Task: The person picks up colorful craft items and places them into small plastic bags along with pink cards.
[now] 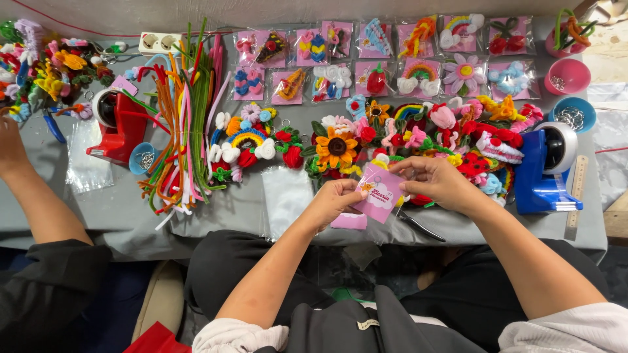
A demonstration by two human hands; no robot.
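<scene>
My left hand [335, 199] and my right hand [437, 180] together hold a small pink printed card [380, 191] above the grey table [235, 209]. The left pinches its lower left corner, the right grips its upper right edge. A small yellow pipe-cleaner piece [380, 161] sits at the card's top. Directly behind lies a heap of pipe-cleaner flowers and charms [418, 134], with a yellow sunflower [336, 149]. A second pink card [348, 221] lies under my left hand. Black scissors [420, 226] rest below my right hand.
Rows of bagged charms on pink cards [386, 55] line the far edge. A bundle of coloured pipe cleaners [180, 131] lies at left, beside a red tape dispenser [118, 124]. A blue tape dispenser [546, 170] and ruler [575, 196] stand at right. Another person's arm [33, 189] reaches in at far left.
</scene>
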